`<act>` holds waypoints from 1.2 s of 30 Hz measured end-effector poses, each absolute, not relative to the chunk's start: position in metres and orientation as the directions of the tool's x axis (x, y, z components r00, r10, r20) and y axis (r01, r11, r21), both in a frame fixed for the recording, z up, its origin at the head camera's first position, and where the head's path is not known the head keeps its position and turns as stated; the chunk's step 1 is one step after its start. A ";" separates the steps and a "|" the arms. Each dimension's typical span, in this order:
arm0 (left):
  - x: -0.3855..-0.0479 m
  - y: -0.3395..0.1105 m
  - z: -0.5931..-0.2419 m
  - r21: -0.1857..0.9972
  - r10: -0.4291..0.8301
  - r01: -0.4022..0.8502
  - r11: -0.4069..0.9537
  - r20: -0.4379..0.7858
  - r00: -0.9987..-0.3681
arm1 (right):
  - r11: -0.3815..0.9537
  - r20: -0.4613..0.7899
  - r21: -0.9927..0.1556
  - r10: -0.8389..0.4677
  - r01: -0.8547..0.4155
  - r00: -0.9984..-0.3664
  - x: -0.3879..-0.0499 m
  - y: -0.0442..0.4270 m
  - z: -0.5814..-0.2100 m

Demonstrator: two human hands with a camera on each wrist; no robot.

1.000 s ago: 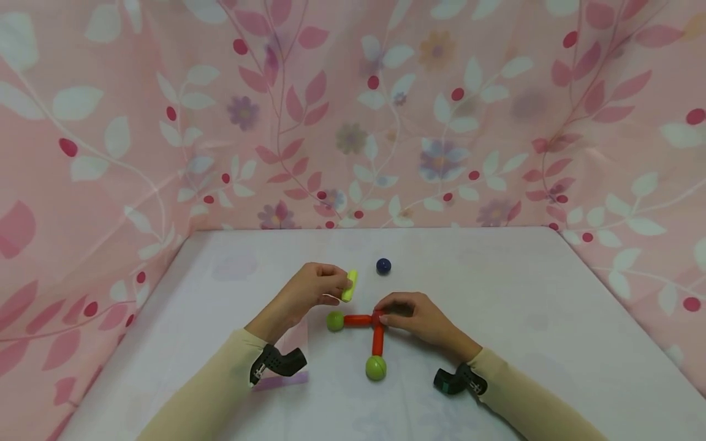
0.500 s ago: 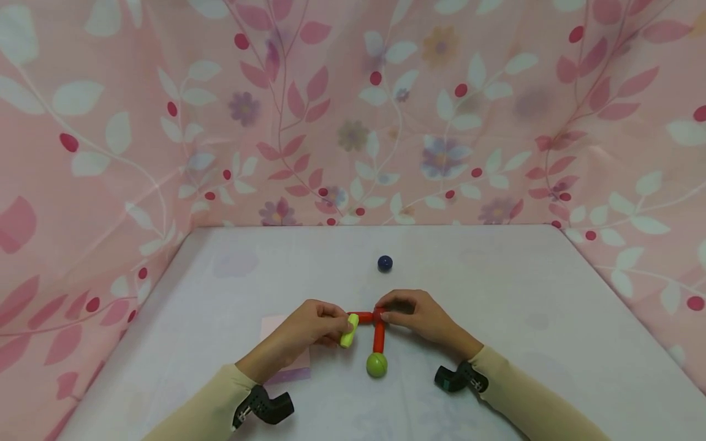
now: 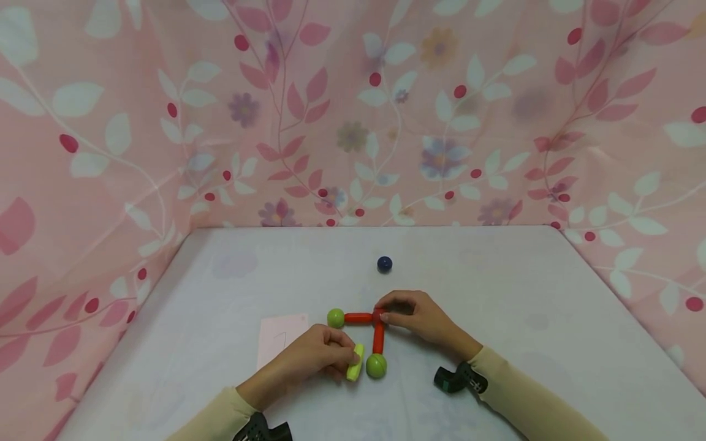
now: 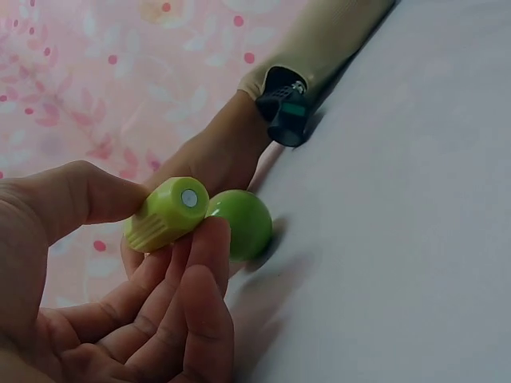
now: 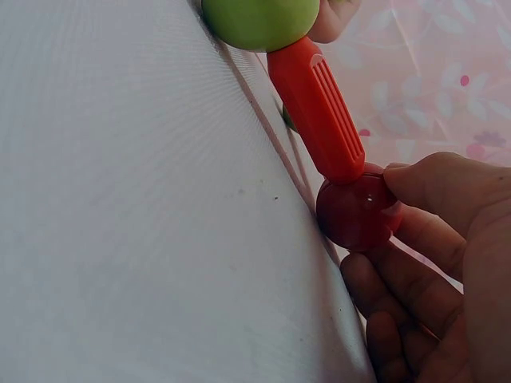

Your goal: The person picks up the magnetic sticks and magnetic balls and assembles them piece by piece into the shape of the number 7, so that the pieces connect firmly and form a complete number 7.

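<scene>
My left hand [image 3: 320, 354] pinches a yellow magnetic rod [image 3: 355, 364] between thumb and fingers, just left of the near green ball [image 3: 377, 366]. A silvery magnet disc [image 4: 189, 198] shows at the rod's end in the left wrist view. With thumb and fingertips, my right hand [image 3: 417, 318] holds a dark red ball [image 5: 359, 211] at the corner of an L-shaped build on the table. From that ball one red rod [image 3: 358, 318] runs left to another green ball [image 3: 335, 318]. A second red rod [image 3: 378, 337] runs toward me to the near green ball.
A dark blue ball [image 3: 384, 264] lies behind the build. Left of it is a pale pink card [image 3: 273, 334] with a dark line mark, partly covered by my left hand. The white-covered table [image 3: 496, 263] meets a floral curtain [image 3: 353, 122] at its back edge.
My left hand has brought the yellow rod toward me, from behind the left green ball to beside the near one. The right hand keeps its place on the red ball.
</scene>
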State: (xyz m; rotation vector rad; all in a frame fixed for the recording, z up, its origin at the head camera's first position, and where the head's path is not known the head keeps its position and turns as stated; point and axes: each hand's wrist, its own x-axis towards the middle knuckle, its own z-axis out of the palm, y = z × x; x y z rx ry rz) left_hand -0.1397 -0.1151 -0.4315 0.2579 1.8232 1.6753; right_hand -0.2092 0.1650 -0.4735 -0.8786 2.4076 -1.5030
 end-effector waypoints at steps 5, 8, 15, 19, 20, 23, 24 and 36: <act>-0.135 -0.115 -0.433 0.949 0.556 -0.273 0.159 -0.314 -0.769 | 0.323 0.159 -0.862 -0.560 -0.391 -0.813 -0.208 0.165 -0.472; -0.132 -0.114 -0.434 0.947 0.570 -0.272 0.173 -0.321 -0.756 | 0.314 0.160 -0.867 -0.558 -0.386 -0.814 -0.203 0.162 -0.463; -0.126 -0.110 -0.433 0.932 0.598 -0.314 0.182 -0.358 -0.717 | 0.300 0.160 -0.879 -0.546 -0.371 -0.822 -0.190 0.154 -0.438; -0.123 -0.108 -0.434 0.931 0.603 -0.319 0.179 -0.360 -0.712 | 0.306 0.147 -0.882 -0.543 -0.358 -0.827 -0.192 0.155 -0.442; -0.123 -0.107 -0.435 0.930 0.604 -0.323 0.177 -0.362 -0.710 | 0.309 0.144 -0.882 -0.543 -0.356 -0.828 -0.194 0.155 -0.446; -0.121 -0.106 -0.437 0.928 0.610 -0.331 0.170 -0.363 -0.704 | 0.319 0.144 -0.877 -0.539 -0.359 -0.830 -0.200 0.158 -0.458; -0.121 -0.106 -0.437 0.928 0.611 -0.334 0.167 -0.363 -0.704 | 0.321 0.147 -0.875 -0.539 -0.363 -0.829 -0.202 0.159 -0.462; -0.117 -0.103 -0.437 0.930 0.616 -0.318 0.185 -0.362 -0.699 | 0.307 0.183 -0.863 -0.548 -0.400 -0.816 -0.209 0.164 -0.475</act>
